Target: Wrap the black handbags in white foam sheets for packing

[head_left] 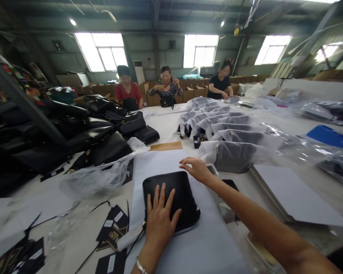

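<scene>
In the head view, your left hand [160, 217] lies palm down on the black, rounded-square leather bag [181, 190], fingers spread wide over its near left part; the bag lies flat directly under that palm, with its far edge and right half showing past your fingers; your right hand [198, 169] is raised just beyond the bag's far right corner, apart from it, its fingers curled narrow toward the thumb; you cannot tell from here whether its fingertips pinch anything small.

The bag rests on a long sheet of smooth white paper [214, 247]; the sheet shows past the bag's far edge up to a flat brown strip of card [167, 146], and a broad stretch of it runs toward you on the right; on the left its margin is narrow, with flat black printed paper tags [114, 224] near that edge; a crumpled, clear plastic bag [100, 179] bounds the far left, in front of a heap of glossy black leather bags [105, 144]; to the far right stands a row of dark bags in translucent white wrapping [234, 152]; beyond your right forearm lies a stack of flat white boards [300, 194].
</scene>
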Motion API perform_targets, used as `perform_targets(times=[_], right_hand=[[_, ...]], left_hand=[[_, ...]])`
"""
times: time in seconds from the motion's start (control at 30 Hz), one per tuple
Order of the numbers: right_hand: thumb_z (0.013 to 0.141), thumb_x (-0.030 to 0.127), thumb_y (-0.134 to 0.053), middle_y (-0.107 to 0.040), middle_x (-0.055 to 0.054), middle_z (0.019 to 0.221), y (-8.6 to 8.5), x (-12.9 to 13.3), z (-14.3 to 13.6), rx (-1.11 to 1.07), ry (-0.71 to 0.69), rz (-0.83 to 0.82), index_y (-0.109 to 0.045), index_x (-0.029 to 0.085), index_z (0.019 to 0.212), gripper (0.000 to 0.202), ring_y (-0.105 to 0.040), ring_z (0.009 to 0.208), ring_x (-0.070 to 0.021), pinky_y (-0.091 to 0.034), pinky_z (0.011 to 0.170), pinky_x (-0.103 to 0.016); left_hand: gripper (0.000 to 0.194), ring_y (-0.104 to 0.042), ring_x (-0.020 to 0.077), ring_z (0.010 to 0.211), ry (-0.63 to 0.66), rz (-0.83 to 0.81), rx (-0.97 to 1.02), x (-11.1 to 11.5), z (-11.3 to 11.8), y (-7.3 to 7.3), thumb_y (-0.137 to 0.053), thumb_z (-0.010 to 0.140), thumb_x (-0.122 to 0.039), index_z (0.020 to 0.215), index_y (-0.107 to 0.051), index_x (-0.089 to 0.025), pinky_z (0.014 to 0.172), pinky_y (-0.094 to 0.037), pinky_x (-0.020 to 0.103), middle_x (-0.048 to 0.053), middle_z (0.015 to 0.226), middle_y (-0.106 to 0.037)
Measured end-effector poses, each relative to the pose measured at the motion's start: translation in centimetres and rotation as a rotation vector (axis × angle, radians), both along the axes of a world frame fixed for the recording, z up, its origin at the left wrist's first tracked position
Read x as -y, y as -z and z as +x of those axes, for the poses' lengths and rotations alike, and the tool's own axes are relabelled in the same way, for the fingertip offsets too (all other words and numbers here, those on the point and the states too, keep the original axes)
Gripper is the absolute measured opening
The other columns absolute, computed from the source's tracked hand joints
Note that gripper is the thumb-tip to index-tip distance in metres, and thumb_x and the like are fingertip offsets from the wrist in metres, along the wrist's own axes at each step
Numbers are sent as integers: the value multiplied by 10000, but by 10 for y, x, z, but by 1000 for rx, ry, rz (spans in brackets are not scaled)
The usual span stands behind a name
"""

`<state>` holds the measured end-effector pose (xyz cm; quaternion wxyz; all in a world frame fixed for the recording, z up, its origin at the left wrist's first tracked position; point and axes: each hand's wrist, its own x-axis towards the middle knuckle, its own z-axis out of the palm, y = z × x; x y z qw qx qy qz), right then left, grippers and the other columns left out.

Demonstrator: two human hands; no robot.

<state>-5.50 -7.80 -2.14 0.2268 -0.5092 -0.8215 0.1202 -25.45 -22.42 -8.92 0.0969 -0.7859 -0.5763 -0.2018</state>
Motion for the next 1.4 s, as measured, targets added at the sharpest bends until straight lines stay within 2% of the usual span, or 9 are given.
perform_targets(times=[0.13,0.27,0.4,0.6,0.9,1.03,1.2,1.3,1.4], right_hand=[[960,361,-560,-559,-117,1408,41,-82,-33,138,36,-92,-680,186,1193,315,-507,1310,-251,-388,1091,-364],[907,410,-628,-373,-208,1530,76,-122,-48,242,121,-129,-535,123,1381,561,-313,1428,-365,-290,1123,-547],[951,362,-563,-441,-157,1501,90,-135,-49,260,103,-51,-655,166,1233,356,-328,1421,-328,-254,1132,-534],[911,195,-592,-699,-32,1213,85,-134,-45,152,83,117,-751,240,887,166,-579,1195,-218,-365,1063,-386],[925,252,-625,-710,-12,1187,36,-70,-34,-35,71,366,-716,259,909,92,-644,1090,-198,-368,1081,-428],[951,224,-586,-706,-8,1201,19,-15,-19,-72,-37,528,-704,262,967,125,-640,1110,-193,-346,1110,-449],[941,125,-558,-675,-5,1266,21,42,4,7,-213,636,-677,255,1039,202,-617,1162,-203,-320,1139,-479],[948,146,-559,-665,-11,1284,19,60,16,64,-306,624,-667,252,1069,194,-608,1179,-208,-309,1153,-483],[949,250,-599,-582,-64,1393,7,66,23,106,-333,559,-594,236,1268,319,-541,1273,-222,-304,1165,-470]], left_hand=[[637,-305,351,1449,-16,28,3,0,-1,2,-576,905,-355,1504,-363,-310,1106,-336,590,89,1602,-304],[691,-316,348,1442,-16,58,-14,-3,-4,7,-596,876,-364,1515,-338,-318,1088,-361,556,74,1597,-319],[719,-312,352,1441,-25,93,-6,-9,-4,19,-619,834,-318,1505,-362,-326,1089,-342,555,68,1585,-343],[700,-323,357,1434,-38,123,43,-13,1,30,-627,828,-355,1488,-398,-323,1125,-274,571,75,1574,-366],[681,-461,307,1356,53,18,41,-15,-18,1,-594,872,-312,1509,-352,-320,1028,-468,499,54,1543,-422],[648,-470,273,1358,14,41,107,-40,-31,-39,-545,918,-208,1522,-318,-268,1045,-475,453,103,1547,-408],[732,-153,359,1499,113,162,-79,-80,-35,-98,-677,825,-129,1480,-392,-291,1176,-166,651,117,1626,-225],[383,-350,333,1432,220,120,-182,-86,-36,-113,-642,823,-66,1166,-663,-235,1184,-42,678,99,1473,-508],[225,-599,255,1195,279,48,-211,-71,-36,-108,-554,863,-29,880,-692,-206,1198,-73,649,55,1208,-702]])
